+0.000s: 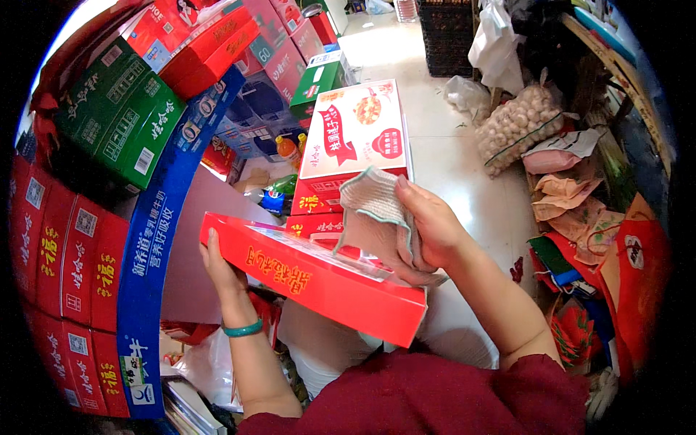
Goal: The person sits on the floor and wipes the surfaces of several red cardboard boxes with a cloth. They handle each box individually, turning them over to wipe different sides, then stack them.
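A flat red gift box (pixel 348 293) with gold lettering is tilted up in front of my body, and part of its top looks clear and shiny. My left hand (pixel 223 272) grips its left end, thumb on the near side; the other fingers are mostly hidden behind it. In my right hand (pixel 433 225) is a pale cloth (pixel 377 210) with a green edge, bunched under the fingers. The cloth hangs over the box's far edge and right part. Just beyond stands a white-topped red carton (pixel 355 130), resting on another red carton (pixel 317 226).
Stacked red cartons (pixel 72 225) and a green carton (pixel 119 109) rise at the left behind a blue display edge (pixel 163 239). Bottles (pixel 288 150) stand near the middle. Along the right lie a net bag of garlic (pixel 518 127), bags and papers. Tiled floor (pixel 442 145) runs between.
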A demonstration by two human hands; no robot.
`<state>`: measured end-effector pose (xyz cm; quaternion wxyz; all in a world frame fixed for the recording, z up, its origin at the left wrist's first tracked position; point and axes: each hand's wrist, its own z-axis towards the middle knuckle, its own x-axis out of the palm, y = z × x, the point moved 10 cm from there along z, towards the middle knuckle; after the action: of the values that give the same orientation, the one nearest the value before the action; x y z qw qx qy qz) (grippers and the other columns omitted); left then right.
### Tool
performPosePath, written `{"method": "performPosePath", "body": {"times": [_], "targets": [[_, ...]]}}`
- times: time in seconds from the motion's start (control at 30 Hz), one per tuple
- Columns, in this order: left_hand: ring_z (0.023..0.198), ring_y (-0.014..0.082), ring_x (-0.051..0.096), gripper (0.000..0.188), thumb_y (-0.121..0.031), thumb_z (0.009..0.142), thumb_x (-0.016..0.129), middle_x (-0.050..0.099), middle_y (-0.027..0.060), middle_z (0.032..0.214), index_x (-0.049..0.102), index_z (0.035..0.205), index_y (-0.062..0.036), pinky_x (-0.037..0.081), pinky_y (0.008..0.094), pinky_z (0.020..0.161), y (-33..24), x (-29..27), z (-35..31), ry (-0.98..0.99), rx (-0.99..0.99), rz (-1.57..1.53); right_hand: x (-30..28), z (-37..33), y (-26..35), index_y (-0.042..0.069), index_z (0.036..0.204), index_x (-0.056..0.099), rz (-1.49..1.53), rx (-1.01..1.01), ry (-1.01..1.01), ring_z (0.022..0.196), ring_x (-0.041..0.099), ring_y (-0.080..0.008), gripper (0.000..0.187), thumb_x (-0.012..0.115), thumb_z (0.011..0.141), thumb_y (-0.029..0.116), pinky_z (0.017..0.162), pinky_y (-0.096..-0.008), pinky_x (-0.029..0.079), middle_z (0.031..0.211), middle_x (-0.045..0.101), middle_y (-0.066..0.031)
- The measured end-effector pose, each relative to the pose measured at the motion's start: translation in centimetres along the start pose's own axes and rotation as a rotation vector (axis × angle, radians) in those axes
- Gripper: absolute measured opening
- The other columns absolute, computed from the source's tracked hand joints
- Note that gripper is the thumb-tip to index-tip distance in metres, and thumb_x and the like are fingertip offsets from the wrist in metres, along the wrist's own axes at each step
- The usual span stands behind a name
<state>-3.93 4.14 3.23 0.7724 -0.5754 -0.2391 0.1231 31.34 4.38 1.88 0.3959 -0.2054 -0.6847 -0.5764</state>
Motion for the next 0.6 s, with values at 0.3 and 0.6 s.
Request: {"method": "performPosePath", "body": {"times": [0.3, 0.6], "targets": [[0.101, 0.0266, 0.060, 0.045, -0.037, 0.095, 0.039, 0.057, 0.0159, 0.116, 0.049, 0.121, -0.0023, 0.049, 0.0401, 0.088, 0.7, -0.7, -0.2, 0.007, -0.037, 0.082, 8.0, 6.2, -8.9, 0.005, 0.130, 0.048, 0.050, 0.200, 0.310, 0.097, 0.054, -0.0133, 0.040, 0.040, 0.099, 0.031, 0.084, -0.0260, 0.044, 0.113, 0.058, -0.0066], [0.105, 0.0306, 0.057, 0.063, -0.052, 0.091, 0.035, 0.055, 0.0198, 0.118, 0.046, 0.124, -0.0008, 0.046, 0.0434, 0.092, 3.1, -2.6, -0.5, 0.010, -0.198, 0.024, 10.5, 7.1, -15.0, 0.007, 0.143, 0.030, -0.700, -0.043, 0.883, 0.142, 0.013, -0.0270, 0.054, 0.024, 0.100, 0.039, 0.115, -0.0367, 0.007, 0.152, 0.020, -0.0140]]}}
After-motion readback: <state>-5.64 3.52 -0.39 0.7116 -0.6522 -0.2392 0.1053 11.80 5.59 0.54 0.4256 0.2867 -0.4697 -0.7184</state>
